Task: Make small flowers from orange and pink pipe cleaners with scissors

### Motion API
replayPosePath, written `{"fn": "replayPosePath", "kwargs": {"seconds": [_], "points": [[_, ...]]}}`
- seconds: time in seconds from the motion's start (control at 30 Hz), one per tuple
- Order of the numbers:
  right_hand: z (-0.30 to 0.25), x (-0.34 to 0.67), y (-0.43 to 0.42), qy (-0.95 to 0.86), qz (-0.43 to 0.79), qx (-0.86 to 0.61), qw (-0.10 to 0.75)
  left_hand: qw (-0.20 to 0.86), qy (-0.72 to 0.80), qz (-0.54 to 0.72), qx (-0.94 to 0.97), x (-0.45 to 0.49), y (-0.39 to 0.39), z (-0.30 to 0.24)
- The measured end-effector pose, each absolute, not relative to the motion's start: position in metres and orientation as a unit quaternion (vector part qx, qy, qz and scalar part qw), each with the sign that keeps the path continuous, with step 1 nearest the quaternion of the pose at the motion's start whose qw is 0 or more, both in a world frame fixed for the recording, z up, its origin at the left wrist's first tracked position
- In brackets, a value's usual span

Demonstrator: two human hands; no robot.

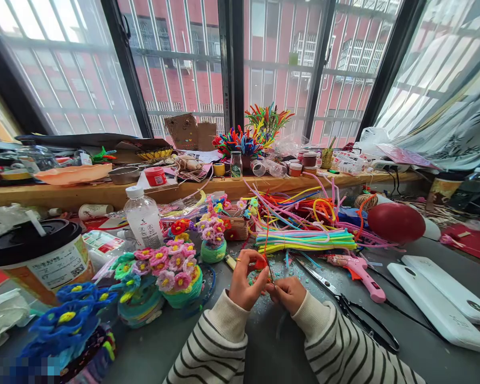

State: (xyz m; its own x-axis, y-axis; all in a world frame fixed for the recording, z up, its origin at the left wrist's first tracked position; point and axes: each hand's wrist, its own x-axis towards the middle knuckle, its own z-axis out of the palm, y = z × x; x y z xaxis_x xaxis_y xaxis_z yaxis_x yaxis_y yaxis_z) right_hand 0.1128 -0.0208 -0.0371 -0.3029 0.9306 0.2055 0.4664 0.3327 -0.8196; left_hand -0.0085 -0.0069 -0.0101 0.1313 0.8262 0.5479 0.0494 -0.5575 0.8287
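Note:
My left hand (245, 281) is curled into a pinch, thumb and fingers round a red-orange pipe cleaner (260, 264) that is bent into a small shape. One thin orange length of it rises above the fingers. Close on the right, my right hand (290, 294) has its fingertips pressed together at the lower end of the same piece, where a dark thin stem shows. The exact grip of the fingertips is partly hidden. Behind both hands lies a bundle of pastel pipe cleaners (306, 240). Scissors (336, 293) rest just right of my right hand.
A pink glue gun (360, 274) and white power banks (440, 304) lie at right. Pots of fuzzy flowers (180, 272), a water bottle (143, 218) and a lidded cup (40, 261) stand at left. A cluttered wooden ledge (208, 186) runs below the window.

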Motion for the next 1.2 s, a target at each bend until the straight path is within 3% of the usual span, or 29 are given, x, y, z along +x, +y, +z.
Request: {"fn": "replayPosePath", "kwargs": {"seconds": [0.37,0.83,0.97,1.2], "points": [[-0.04,0.113,-0.018,-0.769,0.281,-0.46,0.343,0.491,0.353,0.633,0.484,-0.012,-0.001,-0.013],[-0.046,0.113,-0.017,-0.777,0.219,-0.485,0.335,0.665,0.359,0.577,0.308,-0.017,0.005,-0.008],[-0.044,0.112,-0.018,-0.755,0.263,-0.493,0.344,0.658,0.356,0.584,0.316,-0.016,0.005,-0.009],[-0.035,0.111,-0.022,-0.689,0.456,-0.44,0.351,0.638,0.337,0.602,0.342,-0.017,0.004,-0.01]]}}
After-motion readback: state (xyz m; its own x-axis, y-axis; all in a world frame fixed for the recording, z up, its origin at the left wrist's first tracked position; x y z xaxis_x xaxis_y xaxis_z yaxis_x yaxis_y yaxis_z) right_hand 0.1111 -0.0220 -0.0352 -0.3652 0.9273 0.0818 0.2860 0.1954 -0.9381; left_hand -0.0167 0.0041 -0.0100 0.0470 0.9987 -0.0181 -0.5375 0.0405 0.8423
